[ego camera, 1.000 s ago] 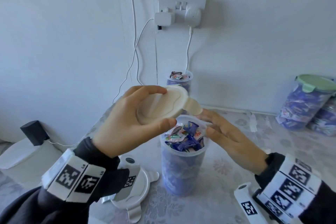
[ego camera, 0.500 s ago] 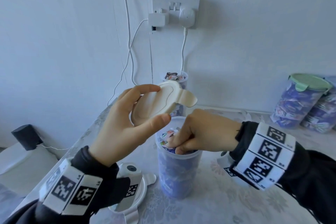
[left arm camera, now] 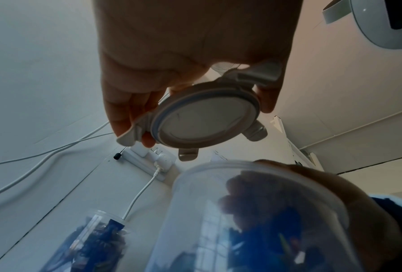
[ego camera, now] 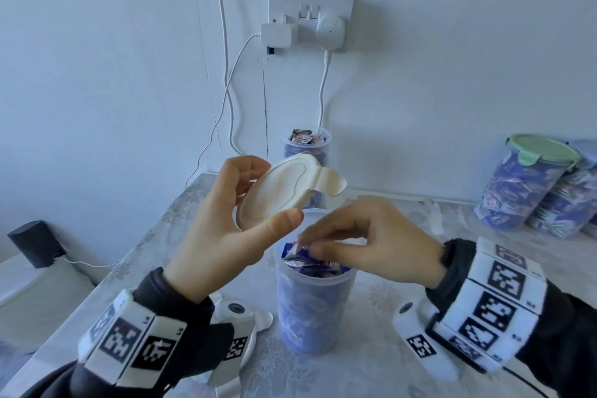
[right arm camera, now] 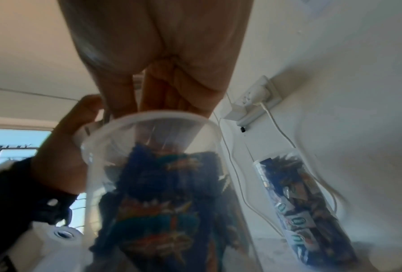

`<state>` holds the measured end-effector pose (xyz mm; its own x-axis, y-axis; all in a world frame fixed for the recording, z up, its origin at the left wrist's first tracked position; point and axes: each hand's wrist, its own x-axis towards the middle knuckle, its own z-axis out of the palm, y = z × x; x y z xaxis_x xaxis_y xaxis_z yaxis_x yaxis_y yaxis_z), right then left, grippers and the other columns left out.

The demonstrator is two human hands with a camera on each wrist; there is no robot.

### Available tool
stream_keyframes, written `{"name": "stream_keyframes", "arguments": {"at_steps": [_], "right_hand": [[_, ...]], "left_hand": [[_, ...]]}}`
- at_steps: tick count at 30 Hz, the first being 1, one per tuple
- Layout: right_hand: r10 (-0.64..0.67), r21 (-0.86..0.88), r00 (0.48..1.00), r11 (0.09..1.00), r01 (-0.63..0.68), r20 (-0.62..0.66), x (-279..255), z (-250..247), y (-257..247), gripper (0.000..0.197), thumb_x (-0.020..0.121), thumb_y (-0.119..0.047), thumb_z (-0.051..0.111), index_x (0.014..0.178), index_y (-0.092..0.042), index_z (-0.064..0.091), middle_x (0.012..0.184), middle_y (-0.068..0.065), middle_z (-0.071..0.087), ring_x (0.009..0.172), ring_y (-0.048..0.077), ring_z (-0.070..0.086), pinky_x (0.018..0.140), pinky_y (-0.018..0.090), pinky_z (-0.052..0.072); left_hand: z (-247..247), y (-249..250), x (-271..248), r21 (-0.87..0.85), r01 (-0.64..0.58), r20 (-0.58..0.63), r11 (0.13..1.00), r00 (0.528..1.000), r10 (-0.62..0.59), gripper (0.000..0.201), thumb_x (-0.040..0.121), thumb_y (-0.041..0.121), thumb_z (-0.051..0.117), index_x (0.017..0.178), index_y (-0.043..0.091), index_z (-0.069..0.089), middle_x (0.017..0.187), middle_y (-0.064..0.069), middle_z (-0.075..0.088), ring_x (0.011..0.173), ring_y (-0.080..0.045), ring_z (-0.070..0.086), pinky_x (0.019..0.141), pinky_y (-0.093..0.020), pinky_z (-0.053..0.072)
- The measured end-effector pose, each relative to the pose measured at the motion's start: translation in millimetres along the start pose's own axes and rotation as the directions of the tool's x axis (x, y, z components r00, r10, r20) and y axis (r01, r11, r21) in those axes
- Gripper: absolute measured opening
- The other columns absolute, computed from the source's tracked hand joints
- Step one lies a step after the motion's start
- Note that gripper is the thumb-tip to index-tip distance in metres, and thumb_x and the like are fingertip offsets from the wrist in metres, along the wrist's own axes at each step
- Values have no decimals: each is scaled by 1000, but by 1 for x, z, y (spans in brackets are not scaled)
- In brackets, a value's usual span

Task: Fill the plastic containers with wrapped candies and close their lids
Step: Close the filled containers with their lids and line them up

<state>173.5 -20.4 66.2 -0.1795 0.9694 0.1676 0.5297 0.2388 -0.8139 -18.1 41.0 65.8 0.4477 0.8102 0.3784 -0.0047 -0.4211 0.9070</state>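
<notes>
Left hand (ego camera: pixel 219 229): holding a round cream plastic lid with snap flaps (ego camera: pixel 284 186) up off the table, thumb and fingers curled round its rim, the lid tilting above and just left of the near jar's mouth.
Flat white lid (ego camera: pixel 255 326): lying on the patterned tablecloth (ego camera: pixel 371 375) near the front edge, just left of the near jar and partly hidden by the left wrist.
Near clear plastic jar (ego camera: pixel 315 307): standing upright in the middle of the table, open, packed with blue-wrapped candies (ego camera: pixel 310 263) up to its rim.
Right hand (ego camera: pixel 378 242): reaching over the jar's mouth, fingertips (ego camera: pixel 318 249) bending down and touching the top wrappers; whether they are pinching a candy, I cannot tell.
Far clear jar (ego camera: pixel 307 147): standing open at the back edge against the wall, below the socket, candies showing at its top.
Green-lidded jars (ego camera: pixel 529 184): sitting closed and full, leaning, at the right back corner.
</notes>
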Motion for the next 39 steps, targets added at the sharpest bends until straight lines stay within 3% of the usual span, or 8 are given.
{"name": "stream_keyframes", "arguments": {"at_steps": [6, 10, 15, 22, 26, 33, 36, 39], "right_hand": [[-13, 90, 910, 994, 55, -415, -22, -21, 15, 25, 88, 3, 58, 86, -17, 72, 85, 1, 74, 83, 17, 70, 77, 28, 55], [-7, 100, 849, 993, 70, -528, -27, -30, 20, 13, 87, -10, 57, 93, -18, 66, 91, 0, 70, 88, 16, 67, 74, 23, 54], [-81, -41, 948, 997, 71, -309, -24, -28, 15, 36, 80, -34, 60, 116, -29, 56, 116, -13, 62, 113, 7, 56, 95, 24, 45], [-78, -276, 977, 952, 131, 198, -9, -23, 5, 73, 73, -44, 70, 136, -49, 33, 143, -28, 32, 135, -10, 23, 109, 9, 18], [-77, -281, 984, 952, 121, 163, -2, -19, 4, 72, 69, -43, 74, 133, -43, 42, 138, -22, 43, 131, -3, 35, 108, 20, 28], [-57, -354, 997, 932, 74, 59, -8, -11, 4, 65, 58, -64, 70, 119, -46, 56, 129, -31, 44, 124, -12, 37, 98, 2, 25], [-15, -443, 1000, 896, 10, -8, -15, -9, -2, 68, 52, -76, 64, 115, -54, 51, 122, -33, 46, 116, -11, 44, 99, 14, 34], [14, -541, 1000, 841, 3, 27, -17, -10, -14, 72, 56, -85, 50, 120, -53, 45, 123, -29, 46, 116, -5, 45, 100, 26, 38]], "left_hand": [[6, -2, 1, 44, 1, 93, 999, 996, -5, 72, 45, 50, 73, 110, 35, 45, 103, 23, 55, 91, 7, 54, 38, -14, 39], [15, -7, 2, 235, -80, 227, 969, 973, 25, 82, 43, 59, 74, 115, 46, 38, 115, 24, 52, 111, 10, 48, 79, -7, 42], [20, -17, -2, 325, -159, 335, 932, 941, 44, 97, 47, 60, 71, 133, 48, 26, 135, 21, 41, 125, 11, 35, 95, 0, 25], [32, -47, -40, 125, -67, 112, 990, 992, 53, 121, 45, 54, 81, 140, 46, 6, 140, 39, 18, 134, 11, 22, 106, -13, 27], [48, -61, -62, -57, 15, -41, 998, 999, -17, 112, 45, 41, 83, 135, 41, 16, 133, 25, 41, 122, 9, 43, 90, -3, 36], [56, -67, -69, -161, 32, -142, 986, 988, -55, 72, 51, 35, 79, 113, 52, 46, 112, 21, 62, 107, 2, 59, 86, -10, 43], [51, -70, -70, -159, 44, -89, 986, 994, -59, 76, 55, 37, 77, 124, 32, 45, 119, 24, 59, 115, 3, 53, 88, -10, 43], [50, -72, -71, -122, 84, -34, 989, 995, -89, 84, 51, 43, 79, 126, 36, 42, 122, 31, 54, 119, 8, 47, 88, -8, 43]]}}
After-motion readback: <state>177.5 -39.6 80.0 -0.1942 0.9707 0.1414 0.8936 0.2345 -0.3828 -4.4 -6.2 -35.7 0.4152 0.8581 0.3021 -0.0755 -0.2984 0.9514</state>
